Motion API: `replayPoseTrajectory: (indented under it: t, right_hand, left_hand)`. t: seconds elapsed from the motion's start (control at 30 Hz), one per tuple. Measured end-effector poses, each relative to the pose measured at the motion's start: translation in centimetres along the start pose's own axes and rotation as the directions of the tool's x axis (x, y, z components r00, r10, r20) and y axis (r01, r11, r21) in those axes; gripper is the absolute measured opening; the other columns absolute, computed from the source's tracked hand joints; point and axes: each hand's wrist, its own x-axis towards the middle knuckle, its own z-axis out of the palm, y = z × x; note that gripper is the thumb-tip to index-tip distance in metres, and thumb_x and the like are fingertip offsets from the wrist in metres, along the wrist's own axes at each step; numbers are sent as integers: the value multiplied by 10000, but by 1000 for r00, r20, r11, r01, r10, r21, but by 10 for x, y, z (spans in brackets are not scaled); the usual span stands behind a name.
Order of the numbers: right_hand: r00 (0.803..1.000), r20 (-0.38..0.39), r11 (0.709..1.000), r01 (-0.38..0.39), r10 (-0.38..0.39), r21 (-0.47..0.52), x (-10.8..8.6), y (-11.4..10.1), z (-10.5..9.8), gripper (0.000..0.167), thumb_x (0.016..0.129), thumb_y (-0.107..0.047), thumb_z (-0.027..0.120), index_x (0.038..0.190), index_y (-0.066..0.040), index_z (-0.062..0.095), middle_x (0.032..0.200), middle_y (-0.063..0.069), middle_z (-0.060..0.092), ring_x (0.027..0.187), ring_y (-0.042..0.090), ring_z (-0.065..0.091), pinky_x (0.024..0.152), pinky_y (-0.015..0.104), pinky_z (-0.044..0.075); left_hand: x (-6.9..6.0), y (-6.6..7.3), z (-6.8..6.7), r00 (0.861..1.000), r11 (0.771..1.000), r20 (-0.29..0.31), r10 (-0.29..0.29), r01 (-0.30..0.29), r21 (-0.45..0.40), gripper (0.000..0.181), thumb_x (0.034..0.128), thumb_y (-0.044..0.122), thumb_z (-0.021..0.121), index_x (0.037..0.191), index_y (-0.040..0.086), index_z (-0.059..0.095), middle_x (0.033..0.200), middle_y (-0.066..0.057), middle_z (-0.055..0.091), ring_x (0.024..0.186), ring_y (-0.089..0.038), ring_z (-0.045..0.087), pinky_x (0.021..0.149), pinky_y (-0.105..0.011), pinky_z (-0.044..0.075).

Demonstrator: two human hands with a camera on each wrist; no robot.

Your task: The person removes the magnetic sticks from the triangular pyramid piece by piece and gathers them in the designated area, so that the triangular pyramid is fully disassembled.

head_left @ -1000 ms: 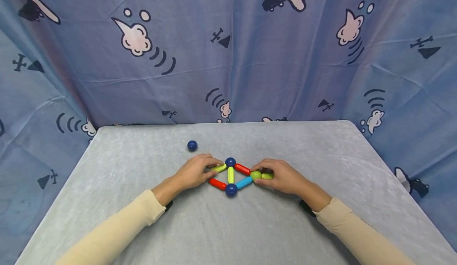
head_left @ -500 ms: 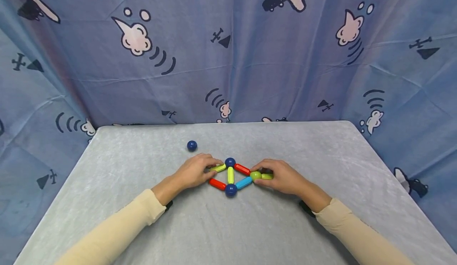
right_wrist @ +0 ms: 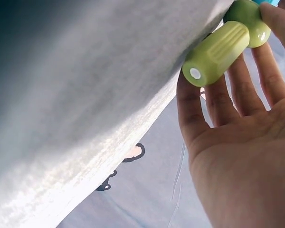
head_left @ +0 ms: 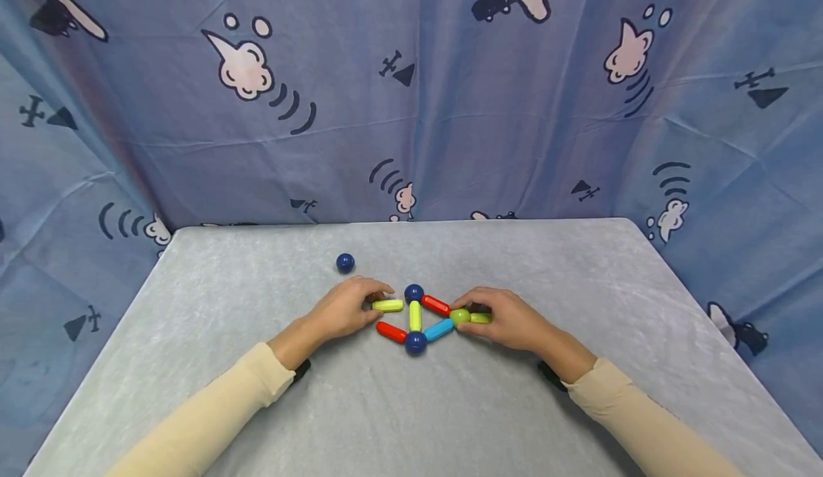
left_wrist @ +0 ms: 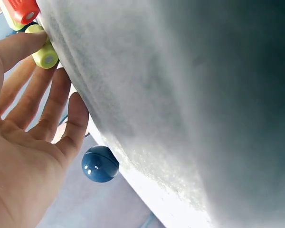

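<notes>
On the tabletop [head_left: 411, 420], a yellow rod [head_left: 389, 305], likely light, best side-gripped, is pinched by the left hand [head_left: 342, 307]; green ball [head_left: 460, 316] by right hand [head_left: 511, 318].

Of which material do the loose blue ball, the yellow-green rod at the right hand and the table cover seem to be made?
Loose blue ball: probably glossy hard plastic, given its highlights and seam line. Yellow-green rod: likely satin moulded plastic, judging by its ribs; the pale end disc could be metal. Table cover: apparently matt fabric, from its mottled, wrinkled look.

Right grip [head_left: 508, 319] pinches green ball [head_left: 459, 317]
</notes>
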Motion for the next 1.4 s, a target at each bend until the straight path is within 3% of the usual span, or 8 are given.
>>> replayPoseTrajectory:
  t: [0.2, 0.37, 0.67, 1.0, 1.4]
  right_hand:
    - [998, -25, 999, 51, -51, -1, 0, 2, -1, 313, 857, -334, 782, 1155, -275, 705, 1110, -109, 704, 968, 66, 620, 888, 382, 532]
    - [999, -23, 999, 45, -45, -4, 0, 2, -2, 309, 856, -336, 783, 1151, -287, 704, 1111, -116, 702, 971, 62, 619, 890, 378, 531]
    - [1000, -8, 1000, 23, -23, -5, 1, 2, -5, 299, 861, -335, 778, 1147, -280, 708, 1110, -104, 701, 970, 76, 612, 891, 383, 526]
    - [1000, -2, 1000, 19, -19, -3, 1, 2, -9, 311, 859, -336, 781, 1155, -267, 713, 1114, -98, 705, 978, 82, 616, 900, 381, 525]
    - [1000, 9, 1000, 20, -20, 20, -1, 2, -1, 314, 858, -349, 779, 1157, -280, 710, 1103, -109, 696, 966, 72, 599, 892, 341, 524]
  left_hand:
    - [0, -1, -1, 999, 1000, -33, 1, -1, 3, 248, 831, 130, 795, 1074, 119, 750, 1000, 5, 717, 914, -125, 610, 862, -334, 520]
    - [1, -1, -3, 998, 1000, -59, 6, -6, -3, 225, 820, 144, 808, 1037, 106, 760, 947, 1, 706, 869, -122, 596, 813, -304, 511]
    - [1, -4, -10, 996, 996, -57, -76, 73, -41, 173, 807, 137, 823, 968, 112, 765, 888, 12, 677, 822, -115, 587, 749, -260, 484]
    - [-3, -27, -28, 984, 987, -74, -160, 157, -34, 198, 823, 172, 817, 1012, 139, 766, 924, 6, 672, 830, -126, 582, 760, -306, 486]
    - [-13, -58, -40, 982, 986, -104, -158, 162, 34, 212, 812, 148, 818, 1018, 115, 778, 845, -2, 661, 759, -125, 569, 701, -307, 465]
